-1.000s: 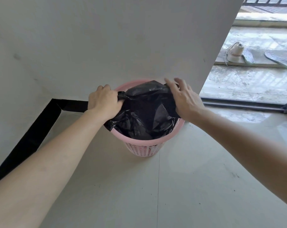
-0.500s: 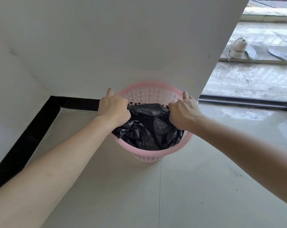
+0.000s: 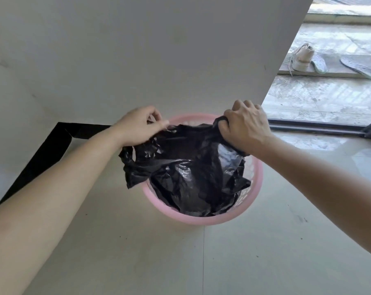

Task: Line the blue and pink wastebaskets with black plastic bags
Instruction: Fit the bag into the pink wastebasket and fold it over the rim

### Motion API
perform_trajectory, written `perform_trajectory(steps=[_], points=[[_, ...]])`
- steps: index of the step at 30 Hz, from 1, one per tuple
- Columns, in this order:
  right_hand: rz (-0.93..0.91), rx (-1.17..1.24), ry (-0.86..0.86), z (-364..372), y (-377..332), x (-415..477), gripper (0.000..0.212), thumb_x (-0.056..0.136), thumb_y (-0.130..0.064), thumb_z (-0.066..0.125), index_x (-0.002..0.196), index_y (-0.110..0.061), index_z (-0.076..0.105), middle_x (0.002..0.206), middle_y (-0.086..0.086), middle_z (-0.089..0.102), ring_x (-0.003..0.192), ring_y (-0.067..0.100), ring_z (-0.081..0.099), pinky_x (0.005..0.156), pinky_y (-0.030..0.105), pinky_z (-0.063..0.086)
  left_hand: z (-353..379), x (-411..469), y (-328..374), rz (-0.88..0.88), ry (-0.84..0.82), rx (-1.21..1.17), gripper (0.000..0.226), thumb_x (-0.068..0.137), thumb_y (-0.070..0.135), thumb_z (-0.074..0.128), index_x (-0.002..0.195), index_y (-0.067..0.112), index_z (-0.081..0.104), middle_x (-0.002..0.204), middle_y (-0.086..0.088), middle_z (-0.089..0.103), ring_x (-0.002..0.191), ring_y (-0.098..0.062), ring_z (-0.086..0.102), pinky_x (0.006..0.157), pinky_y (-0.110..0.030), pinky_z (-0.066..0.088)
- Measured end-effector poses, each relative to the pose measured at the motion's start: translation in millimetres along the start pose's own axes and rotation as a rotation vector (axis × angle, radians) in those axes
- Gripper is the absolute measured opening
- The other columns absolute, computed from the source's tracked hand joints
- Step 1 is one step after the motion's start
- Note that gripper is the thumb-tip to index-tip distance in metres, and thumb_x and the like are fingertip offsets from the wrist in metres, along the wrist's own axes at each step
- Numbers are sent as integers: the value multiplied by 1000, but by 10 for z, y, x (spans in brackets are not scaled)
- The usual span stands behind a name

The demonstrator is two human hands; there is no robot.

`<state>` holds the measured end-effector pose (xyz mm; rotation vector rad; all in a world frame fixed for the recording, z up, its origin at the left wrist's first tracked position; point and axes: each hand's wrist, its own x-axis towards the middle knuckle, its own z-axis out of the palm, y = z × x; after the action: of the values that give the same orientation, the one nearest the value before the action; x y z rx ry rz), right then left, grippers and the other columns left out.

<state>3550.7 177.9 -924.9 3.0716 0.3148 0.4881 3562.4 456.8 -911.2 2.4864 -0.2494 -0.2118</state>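
Hands [image 3: 137, 126] [image 3: 245, 124] in pinching and fisted grip on black bag [image 3: 186, 173] edges (left flap outside pink wastebasket [image 3: 201, 220] rim).

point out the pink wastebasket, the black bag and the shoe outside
pink wastebasket [image 3: 198, 220]: head view, near rim.
black bag [image 3: 180, 177]: head view, crumpled middle inside the basket.
shoe [image 3: 303, 58]: head view, pale side of the upper, beyond the door track.
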Motion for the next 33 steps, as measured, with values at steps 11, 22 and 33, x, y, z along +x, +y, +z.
perform_trajectory(steps=[11, 22, 33], points=[[-696, -104, 204, 132, 118, 124, 34, 99, -8, 49, 131, -13, 61, 134, 23, 56, 107, 38, 60, 69, 46, 55, 204, 151, -305, -55, 608, 229, 17, 96, 26, 54, 89, 16, 42, 61, 4, 48, 54, -21, 46, 51, -32, 29], [72, 240, -382, 395, -41, 463, 38, 80, -42, 56, 107, -16, 57, 102, 9, 61, 89, 30, 55, 69, 33, 36, 360, 389, -359, -434, 74, 237, 63, 101, 47, 24, 93, -1, 64, 94, -26, 63, 89, -39, 60, 68, -36, 43], [41, 175, -351, 473, -48, 419, 30, 82, -42, 56, 93, -17, 44, 86, 3, 50, 80, 26, 49, 65, 32, 35, 309, 334, 22, -44, -127, 415, 42, 76, 38, 64, 113, 24, 49, 99, 1, 63, 89, -28, 59, 72, -35, 48]])
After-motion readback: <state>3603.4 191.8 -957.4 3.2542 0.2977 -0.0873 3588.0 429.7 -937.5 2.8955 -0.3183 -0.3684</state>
